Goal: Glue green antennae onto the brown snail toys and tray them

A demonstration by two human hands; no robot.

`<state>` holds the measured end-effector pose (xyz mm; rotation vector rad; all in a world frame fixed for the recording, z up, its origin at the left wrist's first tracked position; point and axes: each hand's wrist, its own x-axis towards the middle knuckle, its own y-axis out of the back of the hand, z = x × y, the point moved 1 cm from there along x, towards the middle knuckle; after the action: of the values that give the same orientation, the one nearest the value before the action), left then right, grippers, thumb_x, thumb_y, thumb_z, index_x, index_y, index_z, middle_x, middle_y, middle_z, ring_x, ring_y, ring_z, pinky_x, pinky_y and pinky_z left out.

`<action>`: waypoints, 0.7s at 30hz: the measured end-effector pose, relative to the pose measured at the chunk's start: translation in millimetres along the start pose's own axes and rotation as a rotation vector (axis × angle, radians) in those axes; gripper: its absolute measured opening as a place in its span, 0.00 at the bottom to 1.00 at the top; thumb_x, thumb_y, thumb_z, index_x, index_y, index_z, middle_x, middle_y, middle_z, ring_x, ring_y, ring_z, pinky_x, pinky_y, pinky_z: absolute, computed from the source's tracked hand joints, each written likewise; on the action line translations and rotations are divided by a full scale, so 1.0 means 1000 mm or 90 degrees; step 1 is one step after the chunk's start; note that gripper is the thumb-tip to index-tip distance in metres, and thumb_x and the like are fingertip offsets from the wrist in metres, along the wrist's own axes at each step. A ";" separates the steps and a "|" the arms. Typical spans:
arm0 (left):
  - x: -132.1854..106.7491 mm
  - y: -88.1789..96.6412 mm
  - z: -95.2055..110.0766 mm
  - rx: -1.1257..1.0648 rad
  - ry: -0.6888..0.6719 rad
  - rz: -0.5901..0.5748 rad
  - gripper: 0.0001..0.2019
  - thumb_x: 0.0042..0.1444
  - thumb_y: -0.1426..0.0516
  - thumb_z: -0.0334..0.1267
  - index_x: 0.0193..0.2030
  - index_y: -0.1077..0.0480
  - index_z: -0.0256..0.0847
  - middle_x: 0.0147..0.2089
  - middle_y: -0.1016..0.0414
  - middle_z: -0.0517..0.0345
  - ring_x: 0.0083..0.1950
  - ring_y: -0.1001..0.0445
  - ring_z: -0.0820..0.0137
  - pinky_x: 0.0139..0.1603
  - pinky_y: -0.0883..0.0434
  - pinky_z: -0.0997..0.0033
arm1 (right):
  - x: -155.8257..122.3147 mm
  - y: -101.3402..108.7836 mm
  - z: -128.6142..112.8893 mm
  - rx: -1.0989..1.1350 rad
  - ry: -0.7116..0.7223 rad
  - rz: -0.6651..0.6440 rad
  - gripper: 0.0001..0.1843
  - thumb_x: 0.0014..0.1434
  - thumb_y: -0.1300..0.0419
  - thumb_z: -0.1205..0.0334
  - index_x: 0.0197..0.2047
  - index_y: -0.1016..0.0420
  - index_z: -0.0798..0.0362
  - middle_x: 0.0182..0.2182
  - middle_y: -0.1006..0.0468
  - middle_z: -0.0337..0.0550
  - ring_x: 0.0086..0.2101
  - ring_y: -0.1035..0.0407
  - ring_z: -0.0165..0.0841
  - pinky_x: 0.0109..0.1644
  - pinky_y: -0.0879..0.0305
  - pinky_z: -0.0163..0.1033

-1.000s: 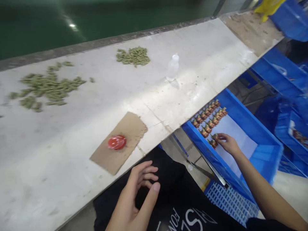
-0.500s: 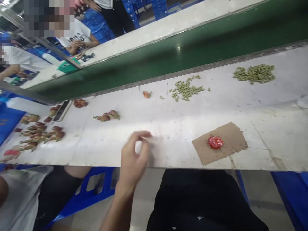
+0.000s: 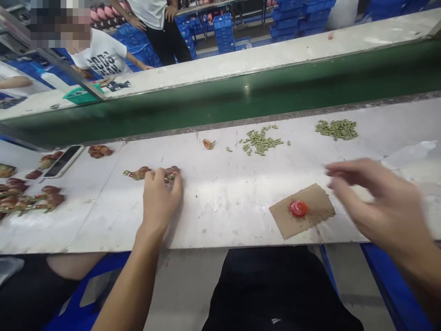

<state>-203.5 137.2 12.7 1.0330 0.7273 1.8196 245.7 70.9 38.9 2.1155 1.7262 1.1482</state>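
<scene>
My left hand [image 3: 160, 197] rests on the white worktable [image 3: 223, 202], its fingers curled down over a small brown and green toy figure [image 3: 138, 174] that lies on its side. My right hand [image 3: 375, 204] hovers above the table's right part, blurred by motion, fingers stretched out and apart with nothing in them. Below and left of it a red round cap [image 3: 298, 208] sits on a piece of brown cardboard [image 3: 303, 216].
Two heaps of small green parts [image 3: 262, 141] [image 3: 336, 129] lie near the far edge, with one orange piece [image 3: 207, 144]. More brown figures [image 3: 31, 197] and a phone [image 3: 64, 161] lie at the left. A green conveyor belt [image 3: 241, 96] runs behind; other people work across it.
My view swung from the blue crate at the right to the table. My left hand reached forward onto the toy figure. My right hand came up over the table's right side.
</scene>
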 end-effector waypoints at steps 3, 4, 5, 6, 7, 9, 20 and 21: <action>-0.031 -0.006 0.025 -0.055 -0.039 -0.049 0.05 0.70 0.36 0.37 0.43 0.29 0.47 0.49 0.25 0.51 0.51 0.19 0.54 0.60 0.19 0.46 | 0.044 -0.054 0.004 -0.019 -0.004 -0.151 0.15 0.77 0.35 0.60 0.60 0.10 0.49 0.50 0.08 0.50 0.41 0.14 0.44 0.43 0.17 0.49; -0.042 -0.008 0.033 -0.075 -0.055 -0.074 0.05 0.71 0.37 0.38 0.42 0.29 0.47 0.48 0.24 0.50 0.53 0.18 0.53 0.60 0.19 0.47 | 0.058 -0.072 0.007 -0.045 -0.009 -0.189 0.16 0.77 0.35 0.62 0.61 0.09 0.51 0.51 0.08 0.51 0.42 0.14 0.44 0.45 0.16 0.50; -0.053 -0.008 0.041 -0.094 -0.068 -0.098 0.05 0.73 0.38 0.39 0.43 0.28 0.47 0.48 0.23 0.50 0.53 0.18 0.53 0.59 0.19 0.48 | 0.071 -0.089 0.010 -0.061 -0.009 -0.204 0.16 0.76 0.34 0.64 0.60 0.09 0.52 0.52 0.08 0.52 0.42 0.14 0.44 0.48 0.16 0.52; -0.063 -0.009 0.048 -0.111 -0.076 -0.125 0.05 0.74 0.38 0.41 0.43 0.28 0.47 0.48 0.21 0.50 0.52 0.18 0.54 0.58 0.19 0.49 | 0.082 -0.103 0.013 -0.078 -0.006 -0.213 0.15 0.75 0.34 0.65 0.59 0.09 0.53 0.53 0.08 0.53 0.44 0.14 0.45 0.52 0.17 0.53; -0.072 -0.009 0.054 -0.127 -0.080 -0.150 0.05 0.74 0.38 0.42 0.45 0.27 0.47 0.48 0.20 0.50 0.52 0.17 0.54 0.57 0.19 0.50 | 0.091 -0.114 0.016 -0.092 -0.003 -0.217 0.14 0.74 0.34 0.67 0.58 0.08 0.53 0.54 0.08 0.54 0.45 0.14 0.46 0.55 0.18 0.55; -0.087 -0.010 0.064 -0.146 -0.078 -0.191 0.06 0.73 0.37 0.43 0.52 0.24 0.46 0.50 0.18 0.49 0.52 0.17 0.53 0.58 0.20 0.46 | 0.104 -0.129 0.020 -0.112 0.002 -0.221 0.12 0.73 0.33 0.69 0.54 0.07 0.54 0.55 0.09 0.57 0.48 0.15 0.50 0.58 0.20 0.57; -0.114 -0.017 0.107 -0.281 -0.080 -0.327 0.08 0.79 0.40 0.40 0.60 0.25 0.48 0.57 0.13 0.50 0.60 0.16 0.54 0.61 0.21 0.50 | 0.110 -0.119 0.007 -0.104 -0.058 -0.247 0.10 0.73 0.34 0.73 0.41 0.11 0.54 0.47 0.08 0.55 0.49 0.15 0.50 0.56 0.22 0.53; -0.117 -0.018 0.111 -0.338 -0.071 -0.335 0.08 0.80 0.40 0.40 0.61 0.27 0.49 0.57 0.13 0.51 0.59 0.14 0.56 0.60 0.20 0.53 | 0.105 -0.111 0.003 -0.092 -0.066 -0.253 0.10 0.74 0.34 0.72 0.42 0.12 0.54 0.44 0.08 0.53 0.47 0.15 0.48 0.54 0.22 0.51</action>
<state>-69.3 46.4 10.6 0.5215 0.3649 1.3688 166.8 200.7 19.8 1.6216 1.8417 0.9939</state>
